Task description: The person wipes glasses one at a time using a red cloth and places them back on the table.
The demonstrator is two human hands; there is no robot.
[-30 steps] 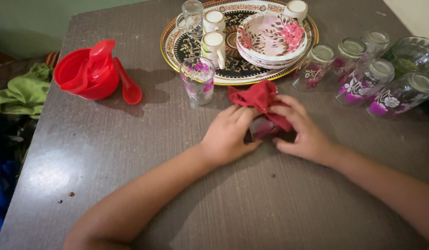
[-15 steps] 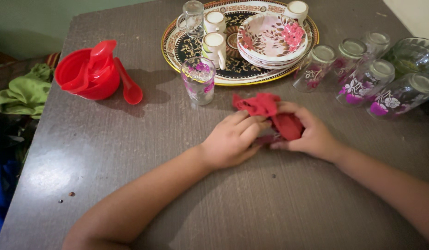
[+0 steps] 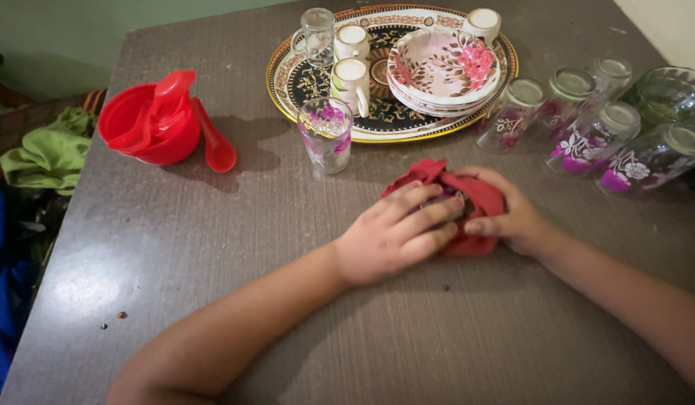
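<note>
A crumpled red cloth (image 3: 478,196) lies bunched on the dark table (image 3: 212,247), wrapped over something I cannot make out. My left hand (image 3: 396,236) presses down on its near left side with fingers laid across it. My right hand (image 3: 512,214) cups the cloth from the right, fingers curled into the fabric. Just behind and to the left stands an upright flowered glass (image 3: 325,133).
A patterned oval tray (image 3: 295,75) at the back holds white cups, a clear mug and stacked flowered bowls (image 3: 445,67). Several flowered glasses (image 3: 602,131) lie at the right. Red bowls with spoons (image 3: 152,120) sit left. A green cloth (image 3: 47,154) lies off the table's left edge.
Both hands closed in over the red cloth, bunching it tighter. My left hand slid right onto the top of it. The view shifted slightly.
</note>
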